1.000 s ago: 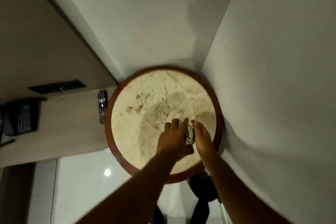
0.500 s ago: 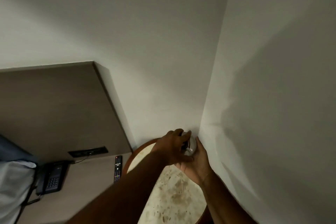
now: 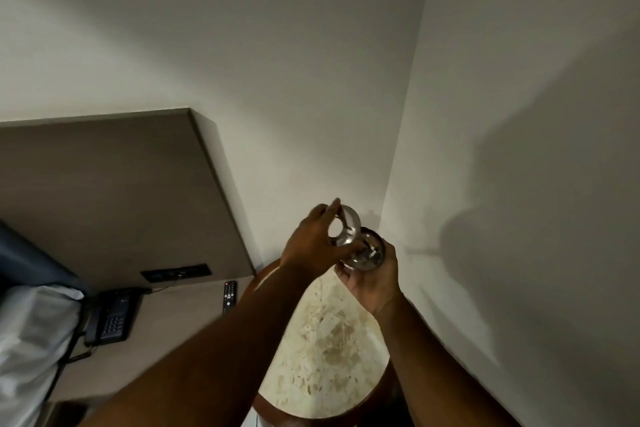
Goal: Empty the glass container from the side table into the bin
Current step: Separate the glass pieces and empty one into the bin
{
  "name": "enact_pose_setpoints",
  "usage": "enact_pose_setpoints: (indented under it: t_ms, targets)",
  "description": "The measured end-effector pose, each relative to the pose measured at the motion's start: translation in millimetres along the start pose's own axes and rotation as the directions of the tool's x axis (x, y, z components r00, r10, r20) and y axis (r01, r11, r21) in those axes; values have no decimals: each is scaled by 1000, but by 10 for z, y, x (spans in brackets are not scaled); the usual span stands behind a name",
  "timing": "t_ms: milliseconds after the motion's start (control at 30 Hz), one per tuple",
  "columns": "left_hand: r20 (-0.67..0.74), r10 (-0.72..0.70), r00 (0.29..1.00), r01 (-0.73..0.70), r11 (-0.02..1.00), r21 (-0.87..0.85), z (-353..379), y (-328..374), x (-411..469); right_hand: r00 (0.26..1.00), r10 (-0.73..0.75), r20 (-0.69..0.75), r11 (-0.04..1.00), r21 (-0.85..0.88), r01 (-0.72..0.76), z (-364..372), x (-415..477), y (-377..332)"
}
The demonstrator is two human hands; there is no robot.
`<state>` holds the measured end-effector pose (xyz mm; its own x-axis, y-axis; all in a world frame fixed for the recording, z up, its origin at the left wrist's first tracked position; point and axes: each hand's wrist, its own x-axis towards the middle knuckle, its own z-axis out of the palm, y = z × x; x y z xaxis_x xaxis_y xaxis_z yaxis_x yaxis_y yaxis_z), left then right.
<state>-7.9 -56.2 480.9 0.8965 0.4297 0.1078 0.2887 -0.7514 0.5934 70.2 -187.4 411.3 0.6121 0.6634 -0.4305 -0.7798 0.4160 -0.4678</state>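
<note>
Resting between both hands point(image 3: 372, 274): glass container point(image 3: 363, 250).

Your one head camera looks forward and down from close above into the room corner, over the side table point(image 3: 325, 350) whose far edge meets the walls.

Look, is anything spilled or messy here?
Nothing looks spilled. The side table has brownish blotches, perhaps just its stone pattern. The left hand tilts one glass piece above the glass container cupped in the right hand.
</note>
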Motion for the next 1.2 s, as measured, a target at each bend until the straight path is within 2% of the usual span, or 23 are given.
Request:
enact_pose_setpoints:
  t_ms: [167, 367, 500, 567, 733, 900, 1000, 1100, 1200]
  targets:
    - [-69, -87, 994, 91, 995, 46, 246, -391, -181, 991, 64, -114, 997, -41, -69, -561, -224, 43]
    - [1, -181, 983, 179, 972, 151, 1105, -933, -686, 957, 178, -227, 980, -43, -193, -1772, -536, 321]
    - [105, -218, 970, 197, 964, 181, 1856, -1319, -1084, 857, 224, -464, 967, -6, -255, -2818, -678, 812]
    - [152, -209, 966, 177, 964, 200, 2181, -1490, -1237, 808, 256, -530, 956, 16, -292, -3233, -721, 1027]
    - [241, -283, 928, 232, 948, 218, 2770, -1775, -1447, 815, 296, -498, 948, 50, -314, -3962, -692, 1401]
    - [290, -362, 886, 295, 922, 249, 3213, -2012, -1674, 779, 260, -571, 954, 25, -300, -4471, -490, 1709]
    - [317, -357, 879, 279, 923, 265, 3331, -2118, -1767, 743, 216, -633, 949, -44, -313, -4756, -368, 1871]
    - [337, -352, 873, 265, 923, 279, 3391, -2186, -1850, 690, 175, -703, 936, -98, -337, -4947, -341, 2030]
    - [326, -349, 879, 263, 923, 279, 3408, -2224, -1870, 620, 91, -779, 881, -228, -415, -5035, -309, 2113]
